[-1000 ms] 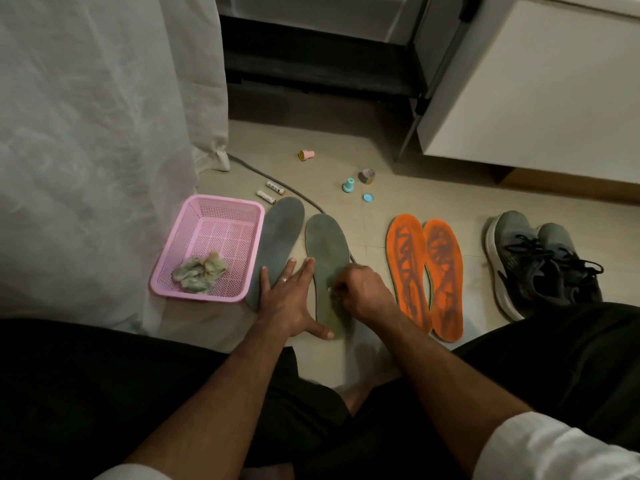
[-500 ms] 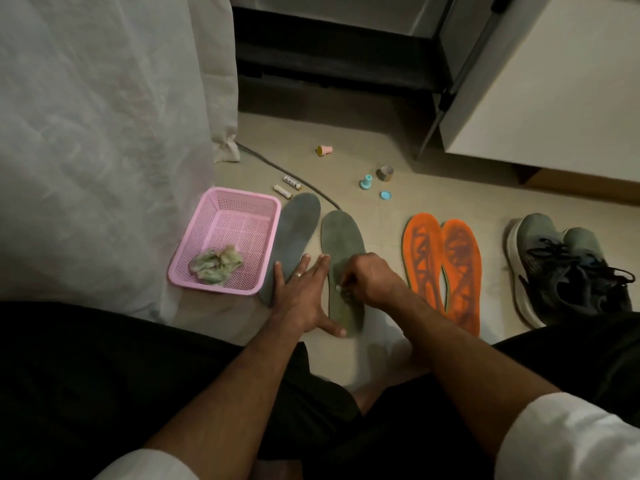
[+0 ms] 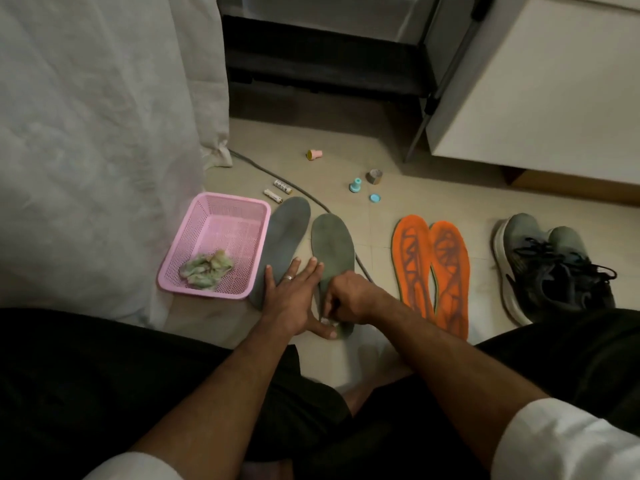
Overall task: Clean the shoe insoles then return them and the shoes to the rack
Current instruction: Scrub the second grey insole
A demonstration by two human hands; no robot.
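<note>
Two grey insoles lie side by side on the floor: the left grey insole (image 3: 287,237) and the right grey insole (image 3: 332,244). My left hand (image 3: 294,296) rests flat across both, fingers spread, thumb on the right one's heel. My right hand (image 3: 349,299) pinches a small white wipe (image 3: 327,321) against the right insole's heel end. Two orange insoles (image 3: 433,268) lie to the right. Beyond them stands a pair of grey sneakers (image 3: 550,265).
A pink mesh basket (image 3: 235,209) with a crumpled used wipe (image 3: 206,268) sits left of the insoles, against a white curtain (image 3: 104,150). Two batteries (image 3: 277,190), small caps (image 3: 356,185), a tape roll (image 3: 374,176) and a cable (image 3: 301,192) lie beyond. A white cabinet (image 3: 536,91) stands at right.
My right hand has slid down the right grey insole towards its heel with the wipe. My left hand stays pressed on both insoles.
</note>
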